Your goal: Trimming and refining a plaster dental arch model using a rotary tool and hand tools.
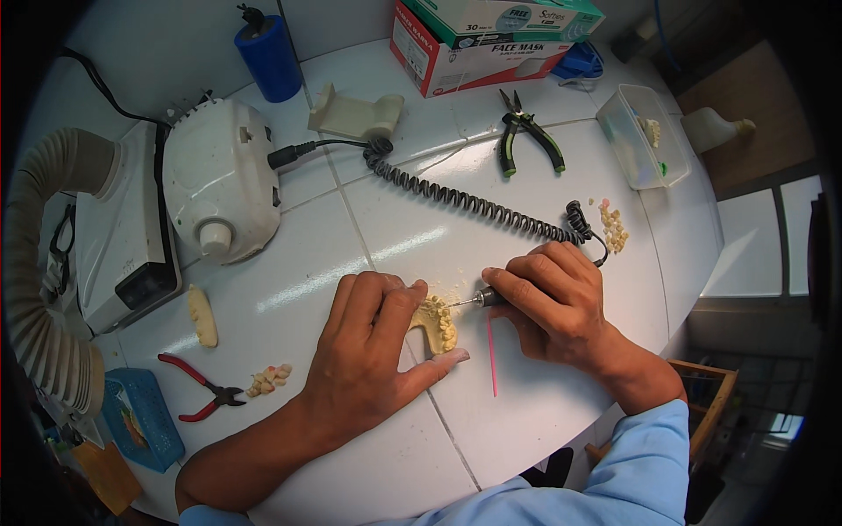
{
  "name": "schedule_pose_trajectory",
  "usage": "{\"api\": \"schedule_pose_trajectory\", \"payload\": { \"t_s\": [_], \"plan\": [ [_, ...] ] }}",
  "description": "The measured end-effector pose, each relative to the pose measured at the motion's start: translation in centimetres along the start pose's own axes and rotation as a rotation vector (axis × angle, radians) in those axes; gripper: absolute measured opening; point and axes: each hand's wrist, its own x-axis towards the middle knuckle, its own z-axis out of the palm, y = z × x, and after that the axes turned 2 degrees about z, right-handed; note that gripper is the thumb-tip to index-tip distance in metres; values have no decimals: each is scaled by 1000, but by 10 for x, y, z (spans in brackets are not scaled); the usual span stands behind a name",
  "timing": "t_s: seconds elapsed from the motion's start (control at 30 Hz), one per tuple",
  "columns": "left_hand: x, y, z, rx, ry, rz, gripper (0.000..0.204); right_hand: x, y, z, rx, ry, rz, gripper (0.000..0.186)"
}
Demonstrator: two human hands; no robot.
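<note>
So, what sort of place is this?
Probably a dental workshop: the left hand holds a yellowish dental cast, the right hand holds a rotary handpiece with its thin bit at the cast, and small tooth-like pieces lie on the tiled worktop.

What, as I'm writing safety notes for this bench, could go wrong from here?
First, the right hand holds the drill with its bit at the tooth model, close to the left hand that grips it. A slip might nick those bare fingers.
Second, the coiled cord ends close to a loose pile of small pale pieces; a tug could perhaps scatter them.
</note>
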Motion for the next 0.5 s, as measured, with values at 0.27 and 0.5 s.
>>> {"api": "schedule_pose_trajectory", "payload": {
  "t_s": [0.27, 0.5],
  "plan": [
    [-2, -3, 0, -23, -4, 1, 81, 2, -1, 3, -5, -12, -3, 42],
    [0, -1, 1, -11, -1, 21, 81, 2, 1, 3, -8, -6, -7, 41]
  ]
}}
